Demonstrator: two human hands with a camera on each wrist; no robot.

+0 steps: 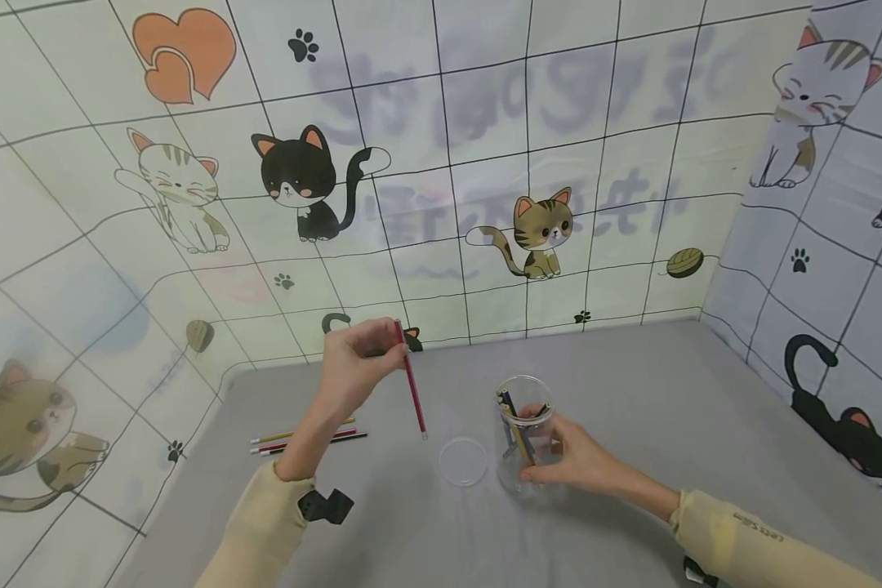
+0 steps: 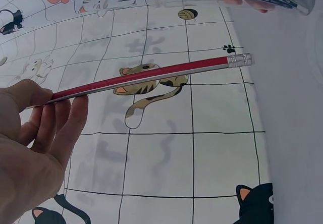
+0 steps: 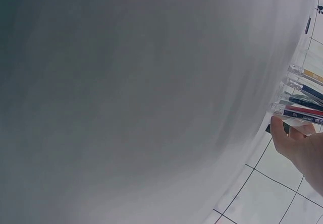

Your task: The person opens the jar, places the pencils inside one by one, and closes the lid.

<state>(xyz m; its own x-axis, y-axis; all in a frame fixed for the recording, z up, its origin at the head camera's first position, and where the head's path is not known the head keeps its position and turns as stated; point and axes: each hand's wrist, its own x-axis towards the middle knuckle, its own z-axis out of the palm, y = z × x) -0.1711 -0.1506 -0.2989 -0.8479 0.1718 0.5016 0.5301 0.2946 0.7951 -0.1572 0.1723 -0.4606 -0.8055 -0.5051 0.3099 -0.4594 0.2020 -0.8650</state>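
Observation:
A red pencil (image 1: 413, 392) is pinched near one end by my left hand (image 1: 356, 363), raised over the table in the head view. In the left wrist view, the pencil (image 2: 146, 79) has its white eraser in a silver ferrule at the far end, away from the fingertips. My right hand (image 1: 576, 459) grips a clear jar (image 1: 504, 469) around its side. Several pencils (image 1: 514, 425) lean inside the jar, yellow and dark ones among them. The right wrist view catches the fingers (image 3: 280, 135) at the jar, beside the eraser ends of the pencils (image 3: 303, 114).
A round clear lid (image 1: 463, 461) lies on the grey tabletop (image 1: 412, 531), just left of the jar. Farther left, several pencils (image 1: 309, 439) lie side by side. A cat-patterned sheet (image 1: 426, 212) with grid lines hangs behind and beside the table.

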